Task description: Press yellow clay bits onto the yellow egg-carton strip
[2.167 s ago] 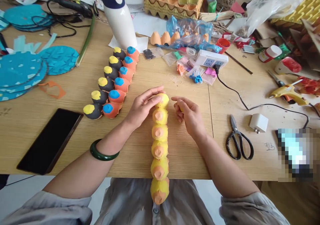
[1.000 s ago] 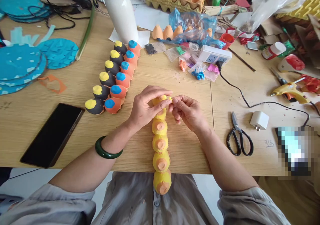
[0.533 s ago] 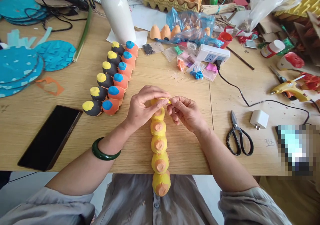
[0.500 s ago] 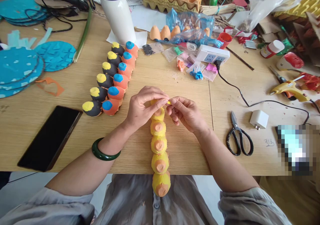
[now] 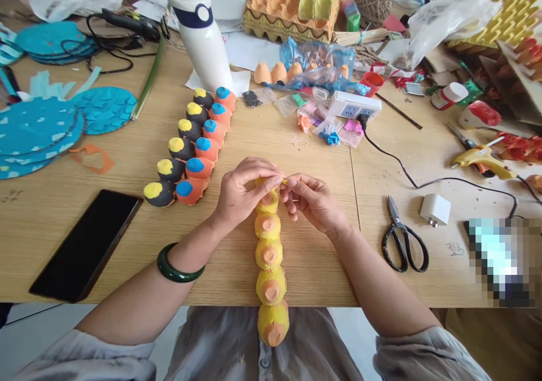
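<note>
A strip of egg-carton cups (image 5: pixel 269 255), coated yellow with bare orange tips, runs from under my hands toward me, its near end past the table edge. A small piece of yellow clay (image 5: pixel 284 181) shows between my fingertips above the far end. My left hand (image 5: pixel 248 195), fingers arched over the farthest cup and partly hiding it, pinches the clay at its left side. From the right, my right hand (image 5: pixel 311 200) pinches it between thumb and forefinger, the other fingers curled. Left of them stand a black row with yellow tips (image 5: pixel 181 148) and an orange row with blue tips (image 5: pixel 204 145).
A phone (image 5: pixel 87 245) lies left; scissors (image 5: pixel 402 237), a white charger (image 5: pixel 435 209) and a glue gun (image 5: pixel 483 161) lie right. Behind are a white bottle (image 5: pixel 207 48), a power strip (image 5: pixel 354 105) with its cord, clay packets (image 5: pixel 330 137) and stacked egg trays (image 5: pixel 292 8).
The view has tilted slightly upward, so things sit lower in the picture. Both hands keep their pinch over the strip's far end, with little finger movement.
</note>
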### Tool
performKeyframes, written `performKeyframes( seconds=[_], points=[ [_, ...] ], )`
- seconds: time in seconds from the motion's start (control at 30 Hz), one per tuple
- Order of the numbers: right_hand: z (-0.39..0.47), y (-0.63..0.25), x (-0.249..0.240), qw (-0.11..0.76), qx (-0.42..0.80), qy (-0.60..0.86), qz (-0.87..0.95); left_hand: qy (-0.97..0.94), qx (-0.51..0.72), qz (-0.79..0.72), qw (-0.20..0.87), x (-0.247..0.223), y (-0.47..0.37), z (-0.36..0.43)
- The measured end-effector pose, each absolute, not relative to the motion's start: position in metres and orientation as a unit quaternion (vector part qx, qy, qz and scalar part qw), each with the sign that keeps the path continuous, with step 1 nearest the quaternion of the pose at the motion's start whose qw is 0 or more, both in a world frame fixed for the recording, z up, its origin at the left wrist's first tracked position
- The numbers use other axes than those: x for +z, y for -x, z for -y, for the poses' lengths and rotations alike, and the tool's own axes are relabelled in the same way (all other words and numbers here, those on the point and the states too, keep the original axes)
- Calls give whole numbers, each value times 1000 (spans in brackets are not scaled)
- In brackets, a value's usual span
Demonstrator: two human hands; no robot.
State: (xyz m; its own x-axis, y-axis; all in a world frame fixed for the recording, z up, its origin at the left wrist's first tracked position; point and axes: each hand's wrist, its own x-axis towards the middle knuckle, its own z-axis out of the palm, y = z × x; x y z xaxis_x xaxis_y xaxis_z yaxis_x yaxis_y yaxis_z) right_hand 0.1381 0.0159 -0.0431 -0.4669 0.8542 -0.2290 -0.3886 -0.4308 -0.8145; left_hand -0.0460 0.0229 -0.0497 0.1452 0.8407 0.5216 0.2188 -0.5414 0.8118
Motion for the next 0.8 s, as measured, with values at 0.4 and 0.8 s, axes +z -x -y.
performKeyframes(
  seconds=[0.4,0.8],
  points=[
    [-16,-139,-43,392,788,335,336,-741,520,-361,225,-46,46,-23],
    [-16,-139,-42,401,775,351,341,-751,521,-357,194,-46,46,-21]
  ],
)
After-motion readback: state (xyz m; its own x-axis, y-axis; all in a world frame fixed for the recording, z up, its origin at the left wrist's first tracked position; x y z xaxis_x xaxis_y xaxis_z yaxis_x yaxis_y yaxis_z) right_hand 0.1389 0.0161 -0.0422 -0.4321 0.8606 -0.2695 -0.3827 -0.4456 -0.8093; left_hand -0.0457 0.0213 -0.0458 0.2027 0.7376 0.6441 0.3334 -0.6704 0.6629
